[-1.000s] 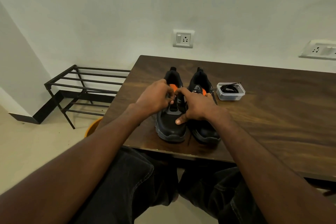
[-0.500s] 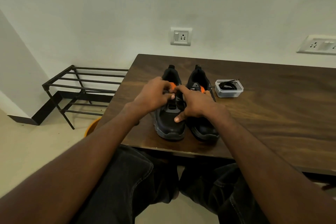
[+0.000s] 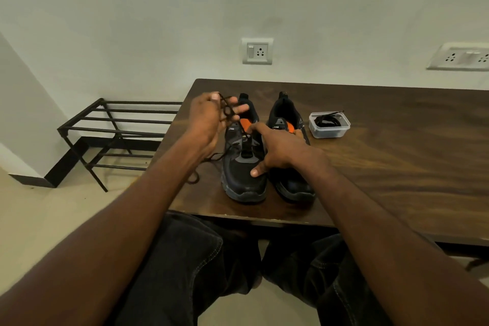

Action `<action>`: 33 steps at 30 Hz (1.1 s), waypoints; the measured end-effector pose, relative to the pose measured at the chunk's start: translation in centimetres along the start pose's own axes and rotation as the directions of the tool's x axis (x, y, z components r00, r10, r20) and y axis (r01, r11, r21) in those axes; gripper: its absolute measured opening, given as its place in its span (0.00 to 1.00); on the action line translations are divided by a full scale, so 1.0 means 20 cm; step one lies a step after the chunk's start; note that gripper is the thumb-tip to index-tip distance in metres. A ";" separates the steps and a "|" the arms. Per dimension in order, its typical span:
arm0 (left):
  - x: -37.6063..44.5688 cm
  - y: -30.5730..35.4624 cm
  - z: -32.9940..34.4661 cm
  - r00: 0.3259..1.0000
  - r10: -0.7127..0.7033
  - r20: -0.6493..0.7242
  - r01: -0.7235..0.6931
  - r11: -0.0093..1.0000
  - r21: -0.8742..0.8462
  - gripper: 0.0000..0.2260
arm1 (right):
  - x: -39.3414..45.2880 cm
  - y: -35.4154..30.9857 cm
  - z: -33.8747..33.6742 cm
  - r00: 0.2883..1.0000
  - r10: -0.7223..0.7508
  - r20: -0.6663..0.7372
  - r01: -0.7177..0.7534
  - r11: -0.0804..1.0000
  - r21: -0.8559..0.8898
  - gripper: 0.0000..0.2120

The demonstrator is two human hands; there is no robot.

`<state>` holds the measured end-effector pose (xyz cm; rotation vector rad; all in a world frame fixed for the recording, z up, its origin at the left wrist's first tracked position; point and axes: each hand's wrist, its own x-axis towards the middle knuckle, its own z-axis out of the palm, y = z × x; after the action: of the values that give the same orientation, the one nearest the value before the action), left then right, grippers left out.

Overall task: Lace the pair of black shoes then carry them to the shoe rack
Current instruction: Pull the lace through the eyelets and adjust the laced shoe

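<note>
head view: right shoe partly hidden behind right hand; lace route through eyelets too small to tell. left hand was raised, pinching black lace, fingers half curled; lace ran down to left shoe. right hand rested on left shoe, thumb on toe, fingers spread. both shoes sat near front edge of table. spare lace in plastic tub. shoe rack on floor, left of table.

Dark wood counter carries two black shoes side by side near its front edge. Clear container (black lace inside) just beside them.
</note>
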<state>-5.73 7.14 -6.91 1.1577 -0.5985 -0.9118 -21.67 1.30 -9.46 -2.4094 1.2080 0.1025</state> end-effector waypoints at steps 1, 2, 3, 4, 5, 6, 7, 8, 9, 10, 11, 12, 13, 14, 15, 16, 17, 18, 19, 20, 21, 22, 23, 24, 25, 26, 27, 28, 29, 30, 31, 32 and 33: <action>-0.01 0.00 0.01 0.999 -0.038 -0.001 0.038 0.998 0.049 0.10 | 0.00 -0.01 0.00 1.000 -0.001 -0.002 0.001 1.000 -0.010 0.52; -0.02 -0.02 0.01 0.999 -0.046 -0.005 0.046 0.987 0.155 0.09 | 0.00 -0.01 0.00 1.000 0.002 -0.004 -0.002 1.000 -0.019 0.52; -0.01 -0.04 0.00 1.000 -0.002 0.002 0.001 0.947 0.320 0.07 | 0.01 -0.01 0.00 1.000 0.002 -0.005 -0.003 1.000 -0.024 0.52; 0.00 -0.08 -0.01 0.995 0.083 0.052 -0.098 0.853 0.512 0.05 | 0.01 0.00 0.00 1.000 0.005 -0.005 -0.005 1.000 -0.024 0.52; 0.02 -0.11 -0.03 0.977 0.157 0.147 -0.215 0.700 0.681 0.04 | 0.01 0.00 0.00 1.000 0.005 -0.006 -0.006 1.000 -0.021 0.53; 0.03 -0.13 -0.05 0.953 0.160 0.259 -0.304 0.536 0.788 0.02 | 0.01 0.00 0.01 1.000 0.010 -0.007 -0.011 1.000 -0.016 0.53; 0.03 -0.15 -0.06 0.933 0.097 0.346 -0.356 0.393 0.848 0.03 | 0.01 0.00 0.01 1.000 0.014 -0.008 -0.014 1.000 -0.014 0.53; 0.03 -0.17 -0.07 0.915 0.026 0.402 -0.392 0.284 0.875 0.04 | 0.01 0.00 0.01 1.000 0.016 -0.006 -0.016 1.000 -0.018 0.53; 0.03 -0.18 -0.08 0.902 -0.019 0.430 -0.418 0.200 0.886 0.06 | 0.01 -0.01 0.01 1.000 0.017 -0.004 -0.017 1.000 -0.024 0.52; 0.03 -0.19 -0.08 0.897 -0.024 0.442 -0.434 0.150 0.888 0.07 | 0.00 -0.01 0.00 1.000 0.019 -0.003 -0.019 0.999 -0.031 0.52; 0.04 -0.19 -0.07 0.898 -0.008 0.441 -0.437 0.121 0.891 0.08 | 0.00 -0.02 0.00 1.000 0.019 -0.002 -0.019 0.999 -0.033 0.52; 0.04 -0.19 -0.07 0.903 0.005 0.429 -0.426 0.123 0.896 0.09 | 0.00 -0.02 0.00 1.000 0.021 -0.003 -0.021 0.999 -0.033 0.52; 0.05 -0.19 -0.06 0.918 0.004 0.397 -0.392 0.158 0.906 0.08 | 0.00 -0.02 0.00 1.000 0.023 -0.006 -0.023 0.999 -0.033 0.52; 0.05 -0.18 -0.06 0.935 0.000 0.353 -0.345 0.222 0.912 0.07 | 0.00 -0.02 0.00 1.000 0.027 -0.008 -0.027 0.999 -0.034 0.52; 0.04 -0.18 -0.06 0.950 0.005 0.312 -0.299 0.293 0.908 0.05 | 0.00 -0.01 0.01 0.999 0.031 -0.010 -0.032 0.999 -0.035 0.52; 0.04 -0.16 -0.05 0.962 0.015 0.274 -0.260 0.370 0.892 0.03 | 0.01 -0.01 0.00 0.999 0.036 -0.011 -0.036 0.999 -0.032 0.52; 0.04 -0.15 -0.06 0.970 0.013 0.244 -0.226 0.428 0.875 0.02 | 0.01 -0.01 0.00 0.999 0.036 -0.009 -0.036 0.999 -0.023 0.52; 0.04 -0.13 -0.08 0.973 -0.008 0.232 -0.203 0.456 0.867 0.01 | 0.00 -0.01 0.00 0.999 0.033 -0.003 -0.033 0.999 -0.008 0.52; 0.04 -0.11 -0.11 0.971 -0.049 0.233 -0.187 0.449 0.874 0.03 | 0.00 -0.01 -0.01 1.000 0.026 0.011 -0.026 1.000 0.012 0.51; 0.04 -0.09 -0.13 0.966 -0.097 0.238 -0.177 0.422 0.889 0.04 | -0.01 -0.01 -0.01 0.999 0.016 0.030 -0.017 0.999 0.037 0.51; 0.05 -0.07 -0.16 0.962 -0.135 0.237 -0.169 0.386 0.907 0.06 | -0.01 -0.02 -0.02 0.999 0.004 0.043 -0.006 0.999 0.054 0.50; 0.05 -0.07 -0.19 0.962 -0.161 0.222 -0.157 0.340 0.927 0.09 | -0.01 -0.02 -0.01 0.999 -0.009 0.036 0.007 0.999 0.053 0.47; 0.05 -0.06 -0.21 0.966 -0.165 0.197 -0.146 0.277 0.950 0.12 | 0.00 -0.03 0.00 1.000 -0.020 0.008 0.019 0.999 0.039 0.44; 0.05 -0.06 -0.23 0.975 -0.153 0.163 -0.133 0.190 0.973 0.15 | 0.01 -0.04 0.01 0.999 -0.028 -0.038 0.029 0.999 0.027 0.39; 0.06 -0.07 -0.24 0.981 -0.141 0.130 -0.116 0.100 0.988 0.17 | 0.02 -0.05 0.02 0.995 -0.031 -0.097 0.033 0.999 0.020 0.32; 0.06 -0.07 -0.25 0.985 -0.137 0.109 -0.106 0.031 0.994 0.18 | 0.03 -0.07 0.03 0.987 -0.027 -0.161 0.028 1.000 0.007 0.26; 0.06 -0.08 -0.25 0.985 -0.143 0.100 -0.102 -0.006 0.995 0.17 | 0.04 -0.09 0.04 0.974 -0.022 -0.226 0.018 1.000 -0.021 0.21; 0.05 -0.08 -0.25 0.984 -0.146 0.099 -0.104 -0.027 0.994 0.16 | 0.04 -0.11 0.05 0.958 -0.026 -0.287 0.007 0.998 -0.068 0.17; 0.04 -0.08 -0.24 0.985 -0.143 0.098 -0.107 -0.057 0.993 0.15 | 0.04 -0.13 0.07 0.942 -0.036 -0.335 -0.003 0.993 -0.116 0.15; 0.04 -0.08 -0.23 0.987 -0.125 0.104 -0.117 -0.103 0.988 0.13 | 0.04 -0.15 0.09 0.932 -0.046 -0.360 -0.010 0.988 -0.151 0.13; 0.03 -0.07 -0.23 0.987 -0.102 0.121 -0.135 -0.143 0.981 0.11 | 0.05 -0.16 0.11 0.930 -0.047 -0.364 -0.016 0.986 -0.169 0.13; 0.04 -0.07 -0.22 0.985 -0.089 0.145 -0.158 -0.158 0.975 0.10 | 0.05 -0.18 0.12 0.933 -0.040 -0.358 -0.024 0.985 -0.170 0.13; 0.04 -0.07 -0.21 0.980 -0.085 0.180 -0.190 -0.128 0.973 0.11 | 0.06 -0.19 0.13 0.935 -0.028 -0.353 -0.031 0.987 -0.159 0.14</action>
<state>-2.33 8.45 -9.54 2.4721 -1.7183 -0.2598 -17.70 3.48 -10.88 -2.6490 1.4037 -0.2559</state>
